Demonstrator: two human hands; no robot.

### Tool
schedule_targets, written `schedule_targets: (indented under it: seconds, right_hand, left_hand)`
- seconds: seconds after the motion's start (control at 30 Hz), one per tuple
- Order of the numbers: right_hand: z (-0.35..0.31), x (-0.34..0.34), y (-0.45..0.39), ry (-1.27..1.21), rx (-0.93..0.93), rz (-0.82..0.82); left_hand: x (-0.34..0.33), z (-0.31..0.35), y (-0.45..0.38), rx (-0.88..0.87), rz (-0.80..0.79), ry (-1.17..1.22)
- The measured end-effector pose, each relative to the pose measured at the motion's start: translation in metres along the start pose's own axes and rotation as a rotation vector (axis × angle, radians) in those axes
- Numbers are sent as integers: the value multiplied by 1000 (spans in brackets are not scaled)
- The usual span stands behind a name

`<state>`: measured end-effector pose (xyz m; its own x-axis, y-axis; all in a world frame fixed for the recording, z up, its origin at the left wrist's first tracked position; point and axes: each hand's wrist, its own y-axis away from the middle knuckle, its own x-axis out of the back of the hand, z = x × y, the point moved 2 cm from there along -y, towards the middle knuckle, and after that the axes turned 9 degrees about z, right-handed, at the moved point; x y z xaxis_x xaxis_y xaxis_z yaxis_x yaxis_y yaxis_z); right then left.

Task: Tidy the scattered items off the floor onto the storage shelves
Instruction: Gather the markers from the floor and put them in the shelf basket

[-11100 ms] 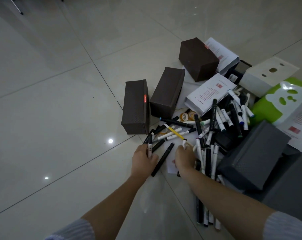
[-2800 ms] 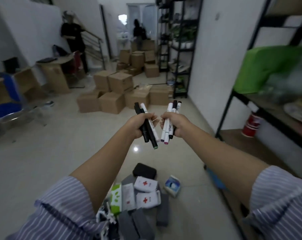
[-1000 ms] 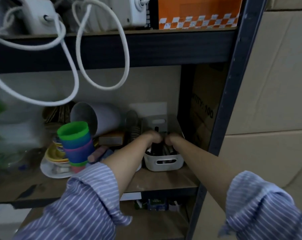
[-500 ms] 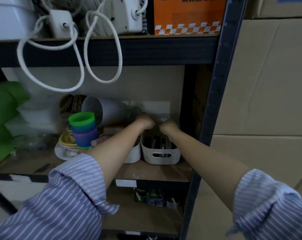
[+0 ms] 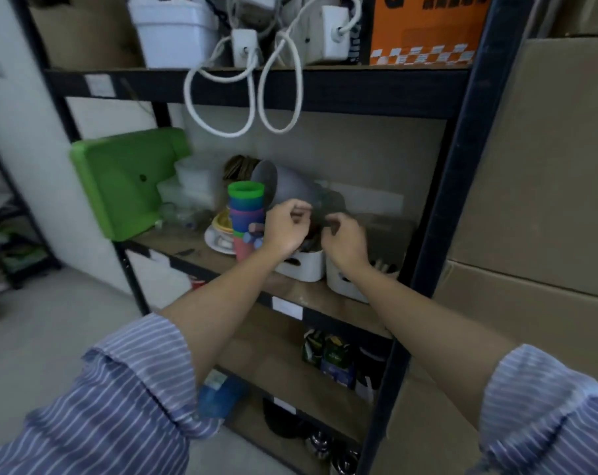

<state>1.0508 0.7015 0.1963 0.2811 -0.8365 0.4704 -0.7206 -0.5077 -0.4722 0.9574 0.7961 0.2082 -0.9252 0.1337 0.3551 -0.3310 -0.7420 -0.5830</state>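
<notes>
Two white bins are seen side by side near the right end of the middle shelf board (image 5: 188, 250) of a black metal rack: the right-hand bin (image 5: 342, 281) stands close to the rack's right post, and the left-hand bin (image 5: 302, 265) is just beside it. Dark marker ends (image 5: 383, 267) are glimpsed in the right-hand bin behind the right forearm, though blur keeps them from being counted. Both hands are raised above the bins. The left hand (image 5: 284, 228) is held with its fingers loosely curled and nothing visibly gripped. The right hand (image 5: 345, 240) is likewise curled, with thumb and forefinger drawn together; whether anything is pinched there cannot be told.

A stack of coloured cups (image 5: 246, 214), green on top, is placed left of the bins beside a pile of plates (image 5: 217, 236). A grey pot (image 5: 287, 186) is tipped on its side behind the hands. A green plastic case (image 5: 126, 180) is set at the board's left end. White cables (image 5: 256, 97) are looped down from the shelf above, where an orange box (image 5: 424, 29) is kept at the right end. Cardboard cartons (image 5: 548, 166) are stacked right of the rack.
</notes>
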Motion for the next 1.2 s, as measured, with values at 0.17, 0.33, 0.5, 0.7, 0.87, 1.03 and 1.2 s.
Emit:
schedule_targets:
  seconds: [0.17,0.33,0.5,0.7,0.87,1.03,1.2]
  right_hand:
    - [-36,-39,53,-98,207,-76]
    - [-68,-85,123,15,449,-65]
    - [-115,-112,200,1,537,-95]
    - [-149,-153,306,-92,694,-439]
    - [-178,-160,417,-208,771,-718]
    - [-204,-150,537,-266,819,-981]
    - [-222,-135,652,-287,926,-1203]
  left_hand:
    - [77,-41,54,17,190,-72]
    - [160,-88,123,228,348,-190]
    - [231,-130,211,439,501,-275]
    - [317,-144,316,624,620,-384]
    - [396,-133,434,808,698,-487]
    - [467,-101,566,992,849,-557]
    - [505,-61,686,1157,974,-587]
